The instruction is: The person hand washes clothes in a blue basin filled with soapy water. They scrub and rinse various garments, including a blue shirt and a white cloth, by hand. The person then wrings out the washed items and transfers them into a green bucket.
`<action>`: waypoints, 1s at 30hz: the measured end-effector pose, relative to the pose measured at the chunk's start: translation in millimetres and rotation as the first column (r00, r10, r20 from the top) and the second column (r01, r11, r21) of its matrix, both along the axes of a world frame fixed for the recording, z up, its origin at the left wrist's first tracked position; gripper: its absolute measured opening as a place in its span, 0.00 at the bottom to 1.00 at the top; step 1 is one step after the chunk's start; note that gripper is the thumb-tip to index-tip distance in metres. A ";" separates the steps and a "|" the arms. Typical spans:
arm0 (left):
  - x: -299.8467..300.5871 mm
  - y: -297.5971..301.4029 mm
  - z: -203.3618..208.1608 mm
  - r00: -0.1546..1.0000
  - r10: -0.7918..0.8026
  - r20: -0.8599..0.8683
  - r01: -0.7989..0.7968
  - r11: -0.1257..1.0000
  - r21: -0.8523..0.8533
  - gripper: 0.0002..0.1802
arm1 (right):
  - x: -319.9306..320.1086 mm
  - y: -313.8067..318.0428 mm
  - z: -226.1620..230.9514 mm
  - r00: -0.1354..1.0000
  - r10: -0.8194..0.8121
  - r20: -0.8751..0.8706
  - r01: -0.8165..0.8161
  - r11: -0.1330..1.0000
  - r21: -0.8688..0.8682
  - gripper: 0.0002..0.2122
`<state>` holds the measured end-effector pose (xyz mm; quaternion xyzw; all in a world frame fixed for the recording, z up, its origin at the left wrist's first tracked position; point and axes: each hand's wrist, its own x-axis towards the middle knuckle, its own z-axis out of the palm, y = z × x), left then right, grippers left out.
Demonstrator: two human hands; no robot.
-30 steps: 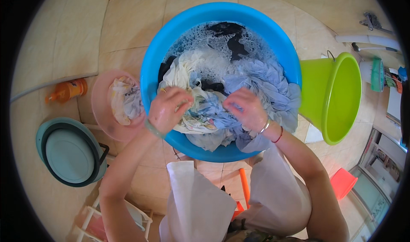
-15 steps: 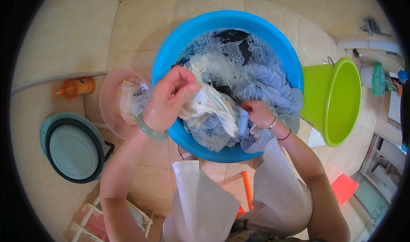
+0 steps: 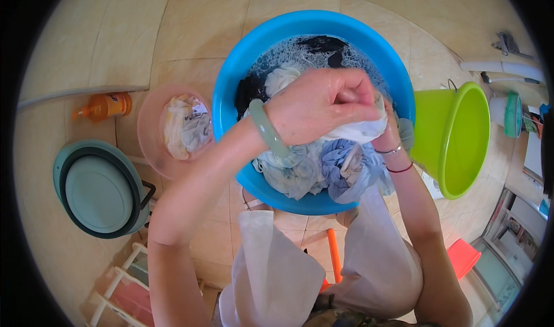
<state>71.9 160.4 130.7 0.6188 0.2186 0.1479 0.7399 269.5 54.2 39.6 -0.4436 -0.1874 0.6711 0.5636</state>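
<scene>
White wet cloth (image 3: 358, 132) sits mid-frame, bunched up and lifted over the blue basin (image 3: 231, 90), which fills the upper centre of the picture. The left hand (image 3: 323, 105) is right on top of it, fingers curled tight into a fist around the fabric, green bangle (image 3: 266, 130) on the wrist. The right hand (image 3: 391, 132) is mostly tucked behind the left one and the cloth, so I honestly can't tell how its fingers are set, only the wrist with a thin bracelet and a red string shows, pressed up against the cloth. Under the hands there's a heap of pale blue and patterned laundry (image 3: 323, 168) hanging over the basin's near rim, with suds (image 3: 288, 53) and a dark garment (image 3: 323, 43) further back in the water. Left of the basin, touching it, a pink bowl (image 3: 149, 132) holds another wadded cloth. Orange pump bottle (image 3: 107, 105) in the upper left, teal lidded tub (image 3: 98, 188) at left, lime green bucket (image 3: 456, 136) on the right just beside the basin.
</scene>
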 end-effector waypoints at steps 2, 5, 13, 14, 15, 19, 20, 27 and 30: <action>-8.4 5.1 -24.8 0.989 -0.031 -0.147 0.045 0.995 0.087 0.07 | 9.8 -11.4 -4.0 0.961 0.035 0.275 -0.041 0.999 0.016 0.13; -41.4 2.9 -62.1 0.884 0.289 -0.368 -0.077 0.866 0.495 0.11 | 6.4 -37.3 -14.2 0.884 -0.004 0.467 0.070 0.990 -0.125 0.11; -45.3 -38.3 -65.9 0.935 0.258 -0.246 0.042 0.605 0.795 0.33 | -89.1 -57.6 -38.9 0.408 0.126 0.904 -0.497 0.862 0.103 0.11; -39.0 -35.6 -72.3 0.939 0.190 -0.285 0.127 0.580 0.805 0.32 | -102.4 -56.6 -41.3 0.266 0.089 0.960 -0.624 0.775 0.100 0.12; -32.6 -31.9 -83.2 0.937 0.127 -0.325 0.208 0.545 0.812 0.31 | -112.8 -56.0 -43.0 0.123 0.027 0.992 -0.737 0.672 0.073 0.13; -47.8 -23.0 -108.9 0.820 0.075 -0.568 0.472 0.473 0.744 0.26 | -125.6 -61.8 -35.9 0.207 0.058 0.977 -0.738 0.665 0.117 0.15; -60.4 -22.5 -110.9 0.794 0.116 -0.597 0.482 0.480 0.733 0.25 | -115.3 -61.4 -38.8 0.277 0.091 0.956 -0.664 0.738 0.122 0.16; -125.4 -31.8 -110.4 0.703 0.303 -0.643 0.416 0.558 0.718 0.24 | -49.9 -40.1 -73.0 0.122 0.283 0.951 -0.472 0.860 -0.196 0.16; -110.5 -37.0 -97.9 0.714 0.436 -0.548 0.443 0.324 0.836 0.23 | -55.6 -39.0 -55.3 0.267 0.494 0.828 -0.460 0.820 -0.340 0.14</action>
